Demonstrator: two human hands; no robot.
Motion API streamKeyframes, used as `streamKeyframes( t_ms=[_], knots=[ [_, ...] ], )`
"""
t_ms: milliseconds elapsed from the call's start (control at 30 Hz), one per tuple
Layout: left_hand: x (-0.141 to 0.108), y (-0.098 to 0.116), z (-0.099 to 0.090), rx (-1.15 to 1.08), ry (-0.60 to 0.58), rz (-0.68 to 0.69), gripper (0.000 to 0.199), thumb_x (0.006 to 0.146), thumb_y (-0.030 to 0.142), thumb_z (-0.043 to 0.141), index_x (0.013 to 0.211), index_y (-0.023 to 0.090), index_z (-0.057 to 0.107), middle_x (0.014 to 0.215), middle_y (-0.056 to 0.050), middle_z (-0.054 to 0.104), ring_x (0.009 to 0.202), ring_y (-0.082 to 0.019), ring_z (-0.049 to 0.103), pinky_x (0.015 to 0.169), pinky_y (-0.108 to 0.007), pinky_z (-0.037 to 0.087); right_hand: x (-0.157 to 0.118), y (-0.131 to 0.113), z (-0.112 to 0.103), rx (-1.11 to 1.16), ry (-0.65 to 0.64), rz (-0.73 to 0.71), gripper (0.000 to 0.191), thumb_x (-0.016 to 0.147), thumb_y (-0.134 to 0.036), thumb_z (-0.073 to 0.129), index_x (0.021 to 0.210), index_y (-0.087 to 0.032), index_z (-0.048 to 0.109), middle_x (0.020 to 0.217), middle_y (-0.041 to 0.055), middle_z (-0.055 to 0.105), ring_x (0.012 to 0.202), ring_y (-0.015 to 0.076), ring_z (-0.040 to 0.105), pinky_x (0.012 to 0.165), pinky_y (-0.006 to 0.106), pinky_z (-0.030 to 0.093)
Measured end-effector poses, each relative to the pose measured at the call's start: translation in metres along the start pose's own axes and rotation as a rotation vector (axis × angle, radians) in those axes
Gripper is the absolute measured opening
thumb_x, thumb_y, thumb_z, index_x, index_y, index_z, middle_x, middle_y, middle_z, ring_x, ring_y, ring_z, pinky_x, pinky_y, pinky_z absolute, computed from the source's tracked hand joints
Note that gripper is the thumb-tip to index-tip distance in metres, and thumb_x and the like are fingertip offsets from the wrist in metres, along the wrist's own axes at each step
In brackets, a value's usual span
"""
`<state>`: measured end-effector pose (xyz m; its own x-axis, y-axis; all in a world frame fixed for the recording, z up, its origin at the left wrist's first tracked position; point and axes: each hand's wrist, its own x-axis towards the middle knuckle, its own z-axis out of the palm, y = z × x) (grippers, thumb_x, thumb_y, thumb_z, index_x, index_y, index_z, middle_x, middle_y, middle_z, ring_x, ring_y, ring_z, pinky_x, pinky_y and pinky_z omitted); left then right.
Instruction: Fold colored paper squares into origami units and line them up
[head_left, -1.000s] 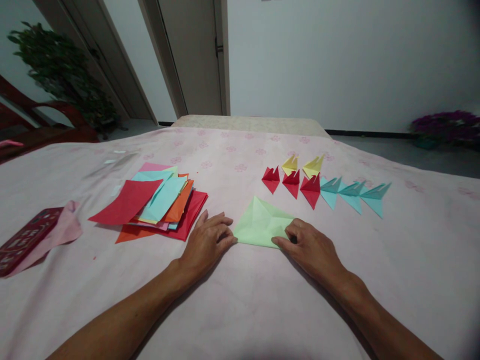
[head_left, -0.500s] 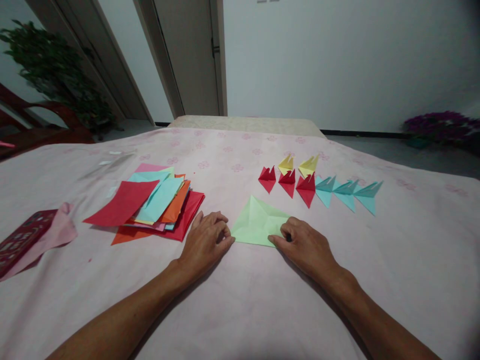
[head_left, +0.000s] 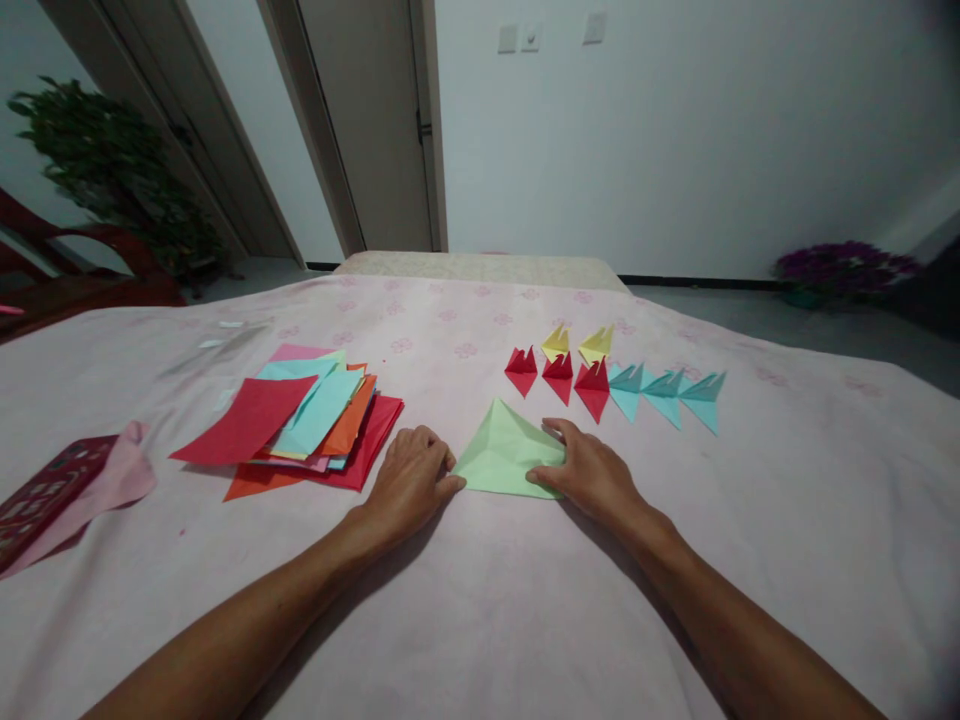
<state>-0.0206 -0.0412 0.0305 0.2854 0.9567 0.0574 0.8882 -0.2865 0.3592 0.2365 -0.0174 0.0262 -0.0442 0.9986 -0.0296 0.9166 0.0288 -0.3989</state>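
Observation:
A light green origami paper (head_left: 499,455), folded into a rough triangle with creases, lies on the cloth in front of me. My left hand (head_left: 414,478) has its fingers curled and pinches the paper's left corner between thumb and finger. On the other side, my right hand (head_left: 592,465) rests with its thumb on the paper's lower right part. Its index finger reaches past the sloping right edge, apart from the thumb. The paper's right corner is partly hidden under this hand.
Left of my hands is a pile of coloured paper (head_left: 307,410). Behind the green paper sit red paper cranes (head_left: 557,375), yellow ones (head_left: 598,345) and blue ones (head_left: 664,390). A dark red packet (head_left: 52,490) lies far left on the pink tablecloth (head_left: 480,620).
My right hand's fingers have uncurled and spread over the right edge of the green paper. My left hand stays at its corner. The view has tilted up slightly and shifted right.

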Motion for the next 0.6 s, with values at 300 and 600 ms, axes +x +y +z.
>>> streamKeyframes(
  t_ms=[300,600],
  knots=[
    [0.049,0.004,0.003,0.018,-0.029,-0.034,0.013,0.078,0.030,0.063,0.078,0.019,0.070,0.093,-0.009,0.064,0.096,-0.027,0.054,0.082,-0.037,0.039,0.015,0.003,-0.020,0.015,-0.028,0.144,0.044,0.071,-0.049,0.070,0.108,-0.025,0.069,0.096,0.0051,0.073,0.082,0.0229,0.066,0.059,0.027,0.034],
    [0.074,0.008,0.022,0.128,0.240,0.033,0.019,0.083,0.025,0.064,0.100,0.018,0.066,0.111,-0.013,0.061,0.109,-0.031,0.052,0.098,-0.049,0.038,0.021,0.016,-0.016,-0.131,-0.060,0.178,0.043,0.078,-0.052,0.060,0.110,-0.025,0.069,0.102,0.0095,0.073,0.091,0.0282,0.067,0.065,0.031,0.040]
  ],
)
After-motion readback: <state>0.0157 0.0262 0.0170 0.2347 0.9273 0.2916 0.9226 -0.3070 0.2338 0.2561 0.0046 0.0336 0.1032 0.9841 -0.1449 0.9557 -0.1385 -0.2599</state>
